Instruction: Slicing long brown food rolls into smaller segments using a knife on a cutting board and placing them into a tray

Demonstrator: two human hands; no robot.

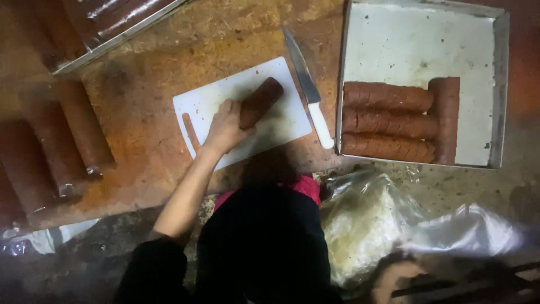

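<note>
A white cutting board (281, 121) lies on the orange-brown floor. On it lies a thick brown roll (262, 100), tilted up to the right. My left hand (225, 128) rests on the roll's lower end, fingers wrapped over it. A knife (308, 90) with a white handle lies just right of the board, blade pointing away. My right hand (394, 280) is low at the bottom right, blurred, next to crumpled plastic; whether it holds anything is unclear.
A metal tray (416, 45) at the right holds several brown rolls (388, 121). Wrapped long rolls (62, 141) lie at the left, another tray (112, 34) at top left. Crumpled plastic bags (382, 219) lie by my knees.
</note>
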